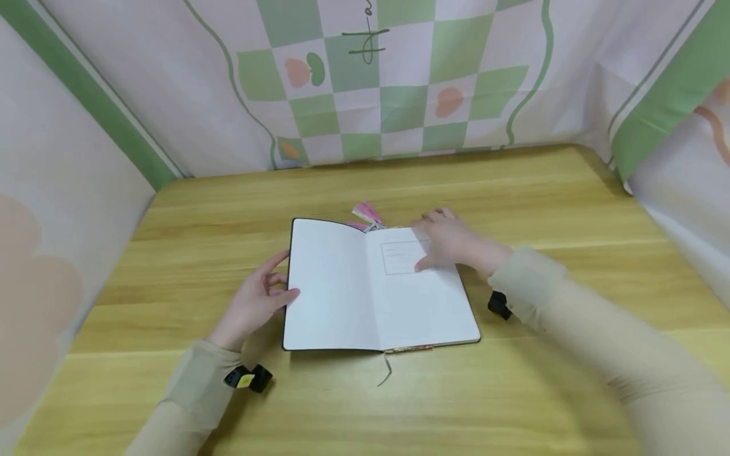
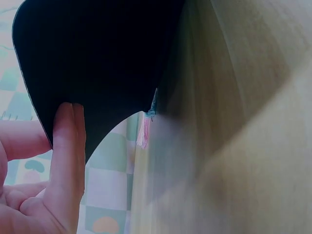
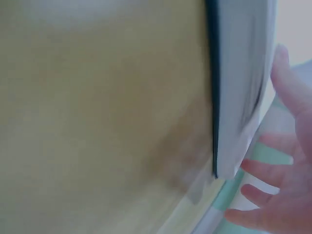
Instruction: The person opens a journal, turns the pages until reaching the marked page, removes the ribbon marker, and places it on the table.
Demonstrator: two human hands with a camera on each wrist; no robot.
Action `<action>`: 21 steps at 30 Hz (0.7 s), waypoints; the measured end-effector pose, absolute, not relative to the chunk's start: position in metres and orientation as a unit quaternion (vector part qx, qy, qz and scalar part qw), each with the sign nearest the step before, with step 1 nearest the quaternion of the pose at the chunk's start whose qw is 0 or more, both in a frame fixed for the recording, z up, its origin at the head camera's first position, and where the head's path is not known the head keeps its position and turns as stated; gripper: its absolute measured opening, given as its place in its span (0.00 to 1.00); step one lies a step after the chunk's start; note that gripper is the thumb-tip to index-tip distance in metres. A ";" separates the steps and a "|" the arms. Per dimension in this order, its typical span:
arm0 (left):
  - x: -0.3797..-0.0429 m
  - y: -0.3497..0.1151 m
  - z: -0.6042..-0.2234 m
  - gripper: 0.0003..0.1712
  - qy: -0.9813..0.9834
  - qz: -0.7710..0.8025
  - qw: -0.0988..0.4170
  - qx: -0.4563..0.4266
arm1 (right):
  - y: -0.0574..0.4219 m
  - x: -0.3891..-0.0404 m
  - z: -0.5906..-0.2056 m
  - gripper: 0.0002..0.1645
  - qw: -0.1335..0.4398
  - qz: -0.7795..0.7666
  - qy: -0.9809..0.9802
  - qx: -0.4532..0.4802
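A notebook point(image 1: 336, 285) with a black cover lies open in the middle of the table. Its left side is blank white, and the right page point(image 1: 422, 310) bears a small printed box. My left hand point(image 1: 256, 304) pinches the left cover's outer edge, thumb inside and fingers against the black outer face point(image 2: 97, 53); this cover stands lifted off the table in the left wrist view. Over the top right of the right page is my right hand point(image 1: 447, 239), its thumb at the printed box. In the right wrist view its fingers point(image 3: 263, 170) are spread beside the page block point(image 3: 239, 83).
Pink tassels point(image 1: 367, 212) stick out past the notebook's top edge, and a thin ribbon point(image 1: 388, 370) trails from the bottom. The wooden table point(image 1: 513, 392) meets a green-and-white checked cloth point(image 1: 399, 82) at the back. Each wrist wears a small black camera point(image 1: 251, 379).
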State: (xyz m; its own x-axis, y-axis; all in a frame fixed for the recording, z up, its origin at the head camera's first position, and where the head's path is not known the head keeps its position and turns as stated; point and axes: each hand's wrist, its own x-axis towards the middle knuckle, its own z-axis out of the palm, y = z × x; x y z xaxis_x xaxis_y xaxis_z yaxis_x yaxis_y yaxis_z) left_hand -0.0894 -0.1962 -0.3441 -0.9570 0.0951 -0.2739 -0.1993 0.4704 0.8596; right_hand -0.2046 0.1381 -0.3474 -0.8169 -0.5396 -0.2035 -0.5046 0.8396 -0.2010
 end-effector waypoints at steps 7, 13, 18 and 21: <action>-0.089 -0.191 -0.343 0.42 0.839 0.523 0.147 -0.037 | 0.144 -0.212 -0.349 0.56 0.167 -0.077 0.946 -0.266; -0.089 -0.192 -0.343 0.42 0.837 0.528 0.137 -0.042 | 0.137 -0.199 -0.344 0.54 0.104 -0.088 0.955 -0.263; -0.090 -0.192 -0.343 0.41 0.837 0.528 0.137 -0.043 | 0.134 -0.191 -0.341 0.54 0.088 -0.082 0.958 -0.260; -0.090 -0.191 -0.342 0.41 0.838 0.526 0.136 -0.043 | 0.134 -0.190 -0.341 0.54 0.095 -0.082 0.958 -0.256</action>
